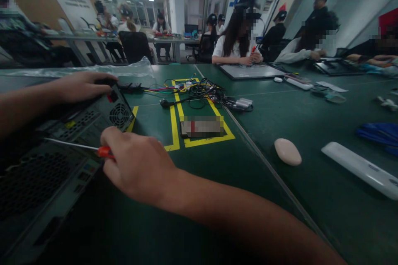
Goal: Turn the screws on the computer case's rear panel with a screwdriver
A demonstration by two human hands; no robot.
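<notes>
A dark computer case (93, 118) stands tilted at the left, its back panel with a fan grille and a large perforated area facing me. My left hand (85, 85) grips the top edge of the case, its thumb lying along the near side. In my right hand (139, 165) is a screwdriver (105, 152) with a red handle, fingers closed round it. The thin shaft points left across the case's back panel. Its tip lies against the dark part of the case, and I cannot tell whether it sits in a screw.
Yellow tape (175, 132) marks rectangles on the green table. A tangle of cables (205, 89) lies ahead, near a flat grey block (202, 127). To the right are a pale rounded object (287, 152), a long white device (360, 169) and blue cloth (379, 134). Several people work beyond.
</notes>
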